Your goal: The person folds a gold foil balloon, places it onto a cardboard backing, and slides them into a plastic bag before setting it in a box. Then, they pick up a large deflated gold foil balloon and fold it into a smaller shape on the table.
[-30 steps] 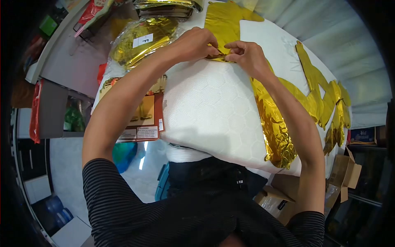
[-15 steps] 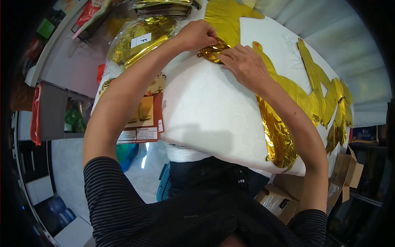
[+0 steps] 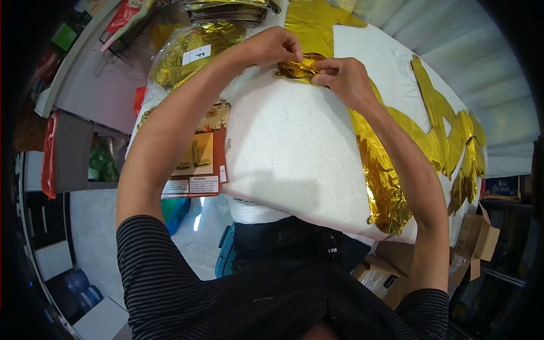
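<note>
A deflated gold foil balloon (image 3: 391,164) lies flat along the right side of a white quilted pad (image 3: 294,147), which gives it a soft, smooth bed that should not snag or puncture the film. Its near end is bunched into a crumpled gold tip (image 3: 299,68) at the far edge of the pad, and both hands meet there, likely because small, slippery foil needs a grip from each side to be folded or worked.

The left hand (image 3: 271,46) is closed, its thumb and fingertips pinching the left side of the crumpled tip. The right hand (image 3: 343,79) is likewise curled, pinching the right side of the same tip, with the rest of the balloon trailing away under its wrist.

More gold foil letter balloons (image 3: 453,136) lie spread further right on the pad. To the left sit a clear bag of gold foil labelled F (image 3: 195,51) and a printed balloon package card (image 3: 198,158), kept within easy reach.
</note>
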`<state>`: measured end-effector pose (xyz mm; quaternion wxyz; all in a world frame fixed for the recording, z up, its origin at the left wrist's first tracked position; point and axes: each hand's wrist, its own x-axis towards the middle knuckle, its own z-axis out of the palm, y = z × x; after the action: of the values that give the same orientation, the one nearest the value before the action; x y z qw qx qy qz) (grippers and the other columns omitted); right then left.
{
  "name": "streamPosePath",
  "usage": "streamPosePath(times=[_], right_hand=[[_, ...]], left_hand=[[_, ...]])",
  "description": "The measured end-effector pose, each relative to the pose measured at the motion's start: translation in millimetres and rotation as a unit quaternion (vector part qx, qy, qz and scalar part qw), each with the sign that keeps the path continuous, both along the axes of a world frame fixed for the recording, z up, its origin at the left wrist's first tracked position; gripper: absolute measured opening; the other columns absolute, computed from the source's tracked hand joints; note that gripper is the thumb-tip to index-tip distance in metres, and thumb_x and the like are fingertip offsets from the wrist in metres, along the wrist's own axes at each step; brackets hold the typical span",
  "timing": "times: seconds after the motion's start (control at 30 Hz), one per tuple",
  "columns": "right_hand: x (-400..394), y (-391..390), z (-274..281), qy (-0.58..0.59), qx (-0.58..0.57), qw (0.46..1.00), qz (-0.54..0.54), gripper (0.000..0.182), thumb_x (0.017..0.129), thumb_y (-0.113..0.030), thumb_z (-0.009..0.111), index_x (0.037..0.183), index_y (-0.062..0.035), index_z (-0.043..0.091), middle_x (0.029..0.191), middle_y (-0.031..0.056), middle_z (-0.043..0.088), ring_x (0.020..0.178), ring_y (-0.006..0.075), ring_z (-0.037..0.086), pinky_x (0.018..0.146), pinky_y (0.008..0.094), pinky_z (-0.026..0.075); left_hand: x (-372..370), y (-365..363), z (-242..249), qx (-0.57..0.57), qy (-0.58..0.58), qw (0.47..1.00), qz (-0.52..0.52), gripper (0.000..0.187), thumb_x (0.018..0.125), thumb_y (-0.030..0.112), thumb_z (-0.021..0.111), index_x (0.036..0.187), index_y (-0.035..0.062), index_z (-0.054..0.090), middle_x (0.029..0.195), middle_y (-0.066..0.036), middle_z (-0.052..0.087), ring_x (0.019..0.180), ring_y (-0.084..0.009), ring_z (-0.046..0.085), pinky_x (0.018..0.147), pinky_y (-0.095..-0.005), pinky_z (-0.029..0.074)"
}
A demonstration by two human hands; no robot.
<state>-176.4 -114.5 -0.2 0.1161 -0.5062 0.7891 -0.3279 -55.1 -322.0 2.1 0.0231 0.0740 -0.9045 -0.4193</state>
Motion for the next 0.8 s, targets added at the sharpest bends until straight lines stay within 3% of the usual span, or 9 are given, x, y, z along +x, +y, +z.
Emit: streamPosePath(times=[0.13,0.3,0.4,0.47,0.63,0.73,0.8], right_hand=[[-6.0,-3.7,-1.0,-0.029,0.035,0.999,-0.010,0.030,0.079,-0.021,0.085,0.104,-0.0040,0.079,0.078,0.0047,0.074,0.071,0.0132,0.067,0.069,0.0303,0.053],[-11.1,-4.3,7.0,-0.080,0.059,0.995,-0.011,0.027,0.084,-0.024,0.083,0.100,-0.0031,0.079,0.079,0.0045,0.074,0.071,0.0113,0.065,0.067,0.0285,0.052],[-13.0,-5.1,8.5,-0.102,0.077,0.992,-0.022,0.025,0.086,-0.022,0.081,0.100,-0.0021,0.078,0.080,0.0052,0.074,0.071,0.0109,0.065,0.067,0.0284,0.051],[-20.1,-6.4,-0.7,-0.092,0.013,0.995,0.040,0.022,0.093,-0.018,0.075,0.104,0.0009,0.076,0.079,0.0033,0.071,0.060,0.0051,0.056,0.051,0.0246,0.045],[-17.0,-9.6,-3.1,-0.098,0.016,0.995,-0.002,0.021,0.090,-0.014,0.077,0.106,0.0005,0.075,0.083,0.0045,0.074,0.069,0.0071,0.063,0.061,0.0243,0.051],[-16.0,-12.6,-7.1,-0.084,0.003,0.996,-0.015,0.024,0.087,-0.013,0.080,0.107,0.0010,0.076,0.085,0.0048,0.074,0.074,0.0081,0.065,0.068,0.0242,0.053],[-12.4,-13.5,-5.6,-0.080,0.005,0.997,-0.024,0.025,0.086,-0.012,0.082,0.106,0.0013,0.076,0.085,0.0048,0.074,0.076,0.0085,0.066,0.071,0.0242,0.053]], left_hand=[[8.0,4.8,8.7,0.047,0.010,0.998,-0.037,0.021,0.086,0.016,0.078,0.104,0.0046,0.077,0.094,-0.006,0.074,0.085,-0.0140,0.067,0.078,-0.0288,0.052],[9.4,9.9,10.4,-0.066,0.013,0.997,-0.031,0.031,0.089,0.030,0.075,0.105,0.0041,0.078,0.096,-0.009,0.076,0.088,-0.0174,0.069,0.081,-0.0323,0.053],[3.0,9.8,7.2,-0.106,0.021,0.994,-0.006,0.029,0.088,0.030,0.075,0.103,0.0050,0.079,0.092,-0.011,0.076,0.085,-0.0204,0.070,0.080,-0.0330,0.053],[0.2,10.2,5.2,-0.115,0.025,0.993,-0.004,0.029,0.087,0.030,0.075,0.102,0.0056,0.079,0.091,-0.011,0.076,0.084,-0.0210,0.070,0.079,-0.0333,0.054],[3.8,22.1,15.8,-0.128,0.013,0.992,-0.006,0.028,0.086,0.031,0.075,0.100,0.0067,0.079,0.090,-0.011,0.076,0.081,-0.0207,0.070,0.076,-0.0347,0.054],[4.3,27.1,17.9,-0.149,-0.015,0.989,-0.003,0.038,0.086,0.034,0.076,0.106,0.0024,0.077,0.095,-0.011,0.076,0.085,-0.0202,0.069,0.079,-0.0347,0.053],[1.9,29.2,15.2,-0.161,0.017,0.986,0.026,0.025,0.081,0.026,0.074,0.095,0.0060,0.078,0.086,-0.012,0.075,0.079,-0.0244,0.071,0.074,-0.0373,0.054]])
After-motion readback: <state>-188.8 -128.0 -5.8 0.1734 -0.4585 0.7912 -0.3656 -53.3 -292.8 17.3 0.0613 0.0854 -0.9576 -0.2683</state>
